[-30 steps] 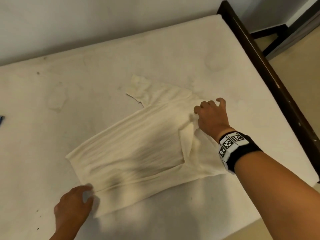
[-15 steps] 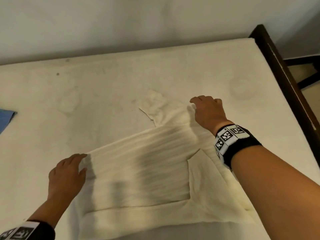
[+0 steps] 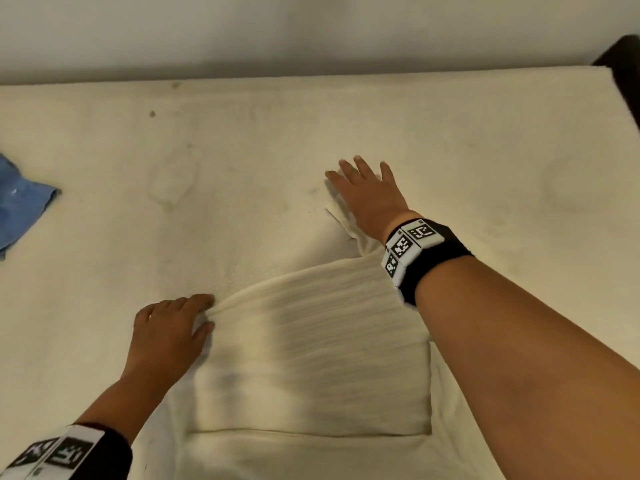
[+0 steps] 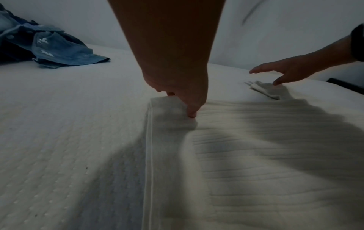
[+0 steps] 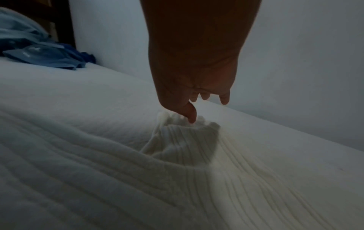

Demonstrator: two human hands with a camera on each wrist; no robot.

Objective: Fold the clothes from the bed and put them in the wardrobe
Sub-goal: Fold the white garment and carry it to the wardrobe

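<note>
A cream ribbed garment (image 3: 311, 358) lies partly folded on the white mattress (image 3: 242, 150), one sleeve (image 3: 341, 216) reaching toward the wall. My left hand (image 3: 204, 313) pinches the garment's far left corner, thumb on top; the left wrist view shows the thumb (image 4: 192, 114) pressed into the fabric (image 4: 256, 147). My right hand (image 3: 356, 174) lies over the sleeve end with fingers spread and straight. In the right wrist view its thumb (image 5: 192, 116) touches the bunched sleeve (image 5: 183, 140), the other fingers lifted off the cloth.
A heap of blue clothes (image 3: 20, 206) lies at the left of the bed, also seen as blue clothes (image 4: 59, 49). A dark wooden bed frame (image 3: 623, 64) stands at the far right. A pale wall runs along the mattress's far edge.
My left hand slid from the near corner up the garment's left edge to the far corner. My right hand moved out along the sleeve and spread its fingers.
</note>
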